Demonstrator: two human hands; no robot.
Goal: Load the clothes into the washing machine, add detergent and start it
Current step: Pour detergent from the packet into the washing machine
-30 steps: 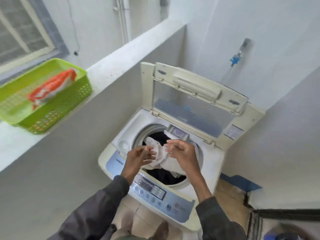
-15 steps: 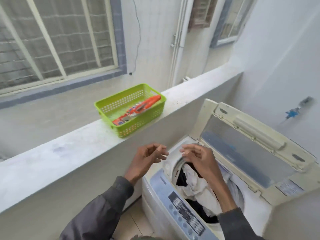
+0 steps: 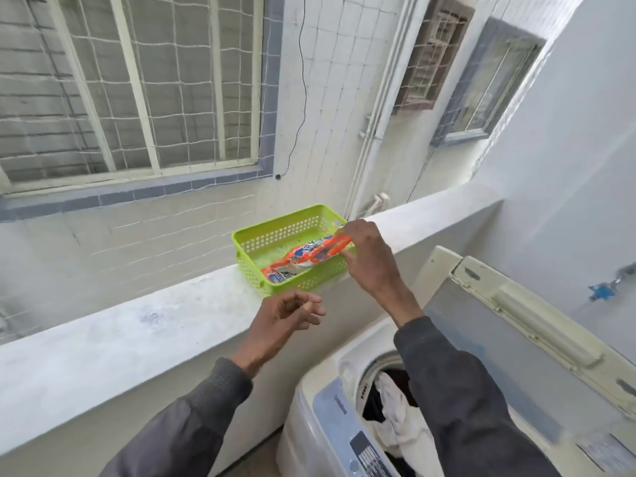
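Detergent packet [image 3: 306, 258] is what's getting grabbed here, the orange, white and blue one lying slantwise in the green basket [image 3: 272, 232]. Starting at the fingers: the right hand's fingertips [image 3: 344, 232] are pinched on the packet's upper orange end, right by the basket's near corner, so the right hand [image 3: 368, 256] looks like it has a grip on it, though the packet's lower end seems to be resting on the basket floor, not lifted yet. The left hand [image 3: 292, 315] hangs in the air in front of the basket, fingers loosely curled with nothing in them, not touching the packet or the basket.

Going outward, the basket sits on the pale concrete ledge [image 3: 137, 325], and the washing machine [image 3: 330, 418] is just below and to the right of the basket, lid [image 3: 516, 339] propped up. White and dark clothes [image 3: 395, 414] are piled in the drum, so the loading part looks done, and this seems to be the start of the detergent step.

Next he'd probably need to lift the packet clear of the basket wall, bring it over the drum, and likely use that free left hand to open it. Can't tell if it's already torn open. Worth keeping the open end up so nothing spills on the ledge.
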